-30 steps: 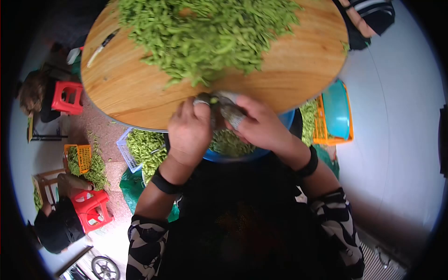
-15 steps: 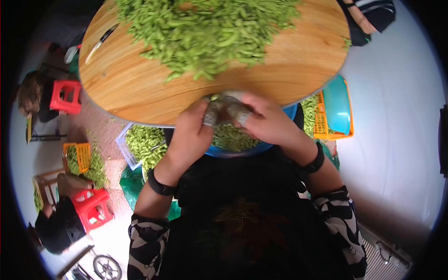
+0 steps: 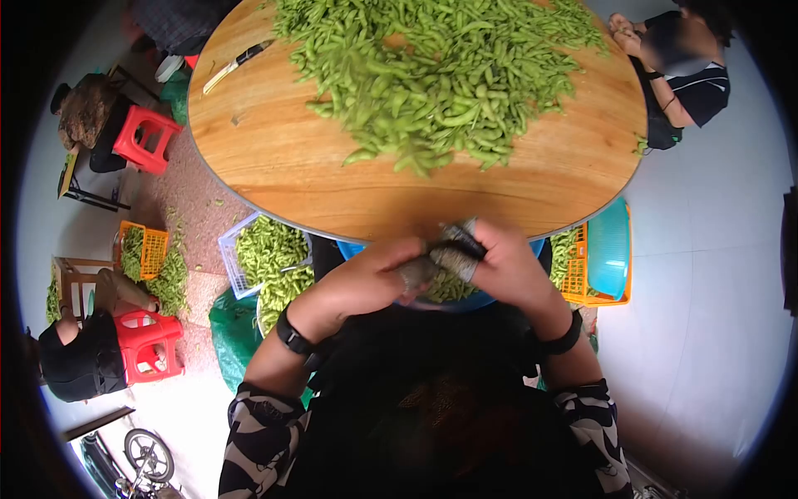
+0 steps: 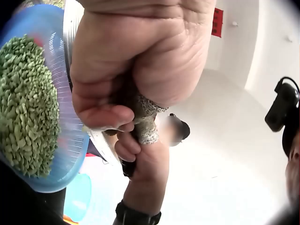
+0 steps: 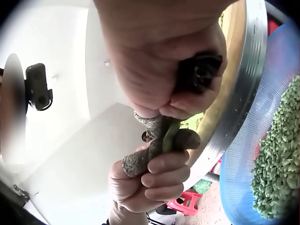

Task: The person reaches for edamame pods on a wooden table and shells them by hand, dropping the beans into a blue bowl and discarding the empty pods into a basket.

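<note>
Both hands are held together just off the near edge of a wooden table (image 3: pixel 274 158), above a blue basin (image 4: pixel 77 154) of small green pieces. By the left hand (image 3: pixel 374 276), a green pod (image 5: pixel 169 139) is pinched between thumb and forefinger; it is seen only in part, its ends being masked by grey finger covers (image 5: pixel 135 165). By the right hand (image 3: pixel 513 266), a black object (image 5: pixel 199 72) is grasped in curled fingers; only its end is exposed at the palm, and its full form cannot be told. Whether the pod is touched by it is likewise hidden. In the head view, the fingertips are blurred, and the basin is largely covered by hands and table edge. On the far side, a heap of pods (image 3: pixel 465 91) is spread over the table and cut off by the view's border. At far left, a slender tool (image 3: pixel 237 65), half dark and half pale, is laid.
</note>
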A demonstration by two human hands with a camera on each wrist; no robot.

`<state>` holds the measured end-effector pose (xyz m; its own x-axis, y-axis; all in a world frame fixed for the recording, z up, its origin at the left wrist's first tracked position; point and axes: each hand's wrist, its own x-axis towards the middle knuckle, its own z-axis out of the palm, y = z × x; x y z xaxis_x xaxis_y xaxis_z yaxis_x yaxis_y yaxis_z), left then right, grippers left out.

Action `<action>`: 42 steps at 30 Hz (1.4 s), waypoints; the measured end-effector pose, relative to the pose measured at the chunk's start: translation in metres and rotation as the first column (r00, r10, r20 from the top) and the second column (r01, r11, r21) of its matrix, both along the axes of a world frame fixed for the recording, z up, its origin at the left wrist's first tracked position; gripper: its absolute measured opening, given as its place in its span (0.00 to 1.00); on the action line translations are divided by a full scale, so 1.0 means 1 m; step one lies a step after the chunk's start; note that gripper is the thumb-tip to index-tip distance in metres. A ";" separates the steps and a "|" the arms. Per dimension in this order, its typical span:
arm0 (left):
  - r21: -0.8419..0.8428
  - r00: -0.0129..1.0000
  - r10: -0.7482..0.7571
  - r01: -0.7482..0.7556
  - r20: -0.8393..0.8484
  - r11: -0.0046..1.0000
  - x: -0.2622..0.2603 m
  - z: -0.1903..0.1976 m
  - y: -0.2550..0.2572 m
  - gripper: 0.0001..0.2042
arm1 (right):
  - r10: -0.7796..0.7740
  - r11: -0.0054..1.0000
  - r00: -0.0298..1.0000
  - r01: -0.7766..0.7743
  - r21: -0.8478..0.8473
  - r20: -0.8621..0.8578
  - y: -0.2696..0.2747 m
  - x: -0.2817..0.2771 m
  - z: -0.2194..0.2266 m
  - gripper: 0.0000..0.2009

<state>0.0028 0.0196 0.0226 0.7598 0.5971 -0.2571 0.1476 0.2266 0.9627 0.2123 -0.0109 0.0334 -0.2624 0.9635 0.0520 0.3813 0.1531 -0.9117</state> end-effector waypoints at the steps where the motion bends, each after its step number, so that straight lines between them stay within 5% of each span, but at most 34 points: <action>1: -0.039 1.000 0.000 0.000 0.008 0.999 -0.003 -0.002 -0.002 0.06 | 0.030 0.998 1.000 -0.030 0.052 -0.003 -0.001 0.000 0.000 0.11; 2: -0.078 1.000 0.001 0.000 0.013 0.997 -0.004 -0.003 -0.003 0.07 | 0.064 0.984 0.987 -0.087 0.155 0.149 0.000 0.003 -0.001 0.12; 7: -0.133 1.000 0.011 -0.013 -0.016 0.991 -0.002 0.007 -0.006 0.08 | 0.020 0.958 0.958 -0.100 0.267 0.285 -0.004 -0.002 -0.006 0.14; 10: 0.054 0.989 -0.015 0.024 -0.148 0.998 0.000 0.002 -0.008 0.05 | -0.002 0.980 0.916 -0.079 0.185 0.401 -0.007 -0.009 -0.004 0.14; 12: 0.573 0.987 0.130 -0.054 -0.092 0.818 0.003 -0.009 -0.009 0.02 | -0.079 0.960 0.871 -0.065 0.273 0.484 -0.009 -0.016 -0.007 0.15; 15: 0.453 0.976 0.167 -0.086 -0.142 0.888 0.003 -0.005 -0.009 0.10 | -0.165 0.965 0.850 0.033 0.262 0.500 -0.013 -0.022 -0.009 0.16; 18: 0.524 0.974 0.192 -0.103 -0.120 0.846 -0.005 -0.004 -0.009 0.10 | -0.200 0.972 0.862 0.115 0.203 0.466 -0.013 -0.017 -0.010 0.18; 22: 0.455 0.901 0.430 -0.358 -0.060 0.815 -0.041 -0.002 -0.015 0.12 | -0.041 0.964 0.878 -0.090 0.249 0.477 -0.010 -0.002 -0.004 0.17; 25: 0.522 0.755 0.649 -0.518 -0.094 0.678 -0.082 0.000 -0.018 0.12 | 0.003 0.953 0.956 -0.092 0.288 0.295 0.006 0.006 0.005 0.14; 26: 0.585 0.675 0.714 -0.507 -0.186 0.633 -0.094 0.005 -0.019 0.14 | -0.116 0.962 0.959 0.044 0.271 0.257 0.018 0.011 0.008 0.14; 29: 0.848 0.475 0.820 -0.242 -0.320 0.472 -0.142 -0.021 -0.018 0.13 | -0.497 0.820 0.834 0.362 0.444 0.239 0.070 0.020 0.003 0.15; 30: 0.850 0.473 0.821 -0.240 -0.320 0.469 -0.150 -0.025 -0.018 0.13 | -0.562 0.789 0.759 0.372 0.489 0.329 0.088 0.021 0.006 0.15; 32: 0.895 0.280 0.870 -0.072 -0.405 0.439 -0.159 -0.029 -0.017 0.13 | -0.621 0.756 0.671 0.376 0.536 0.405 0.111 0.023 0.008 0.14; 33: 0.897 0.278 0.872 -0.069 -0.402 0.436 -0.156 -0.025 -0.017 0.13 | -0.606 0.774 0.673 0.379 0.507 0.424 0.120 0.024 0.004 0.14; 35: 0.988 0.282 0.947 0.023 -0.152 0.151 -0.138 -0.010 -0.011 0.14 | -0.590 0.792 0.676 0.380 0.478 0.440 0.122 0.024 0.004 0.13; 36: 0.993 0.369 0.923 -0.009 -0.108 0.120 -0.127 0.002 -0.008 0.13 | -0.569 0.799 0.738 0.393 0.455 0.363 0.116 0.022 0.007 0.13; 38: 0.844 0.538 0.833 -0.380 -0.131 0.378 -0.088 0.021 -0.009 0.10 | -0.532 0.816 0.796 0.390 0.425 0.291 0.101 0.017 0.006 0.13; 39: 0.747 0.693 0.721 -0.475 -0.007 0.464 -0.074 0.013 -0.007 0.10 | -0.509 0.813 0.830 0.376 0.444 0.229 0.093 0.014 0.005 0.12; 42: 0.301 0.898 0.426 -0.440 0.112 0.846 -0.019 0.016 -0.002 0.08 | -0.438 0.782 0.876 0.261 0.566 0.202 0.063 0.003 0.004 0.11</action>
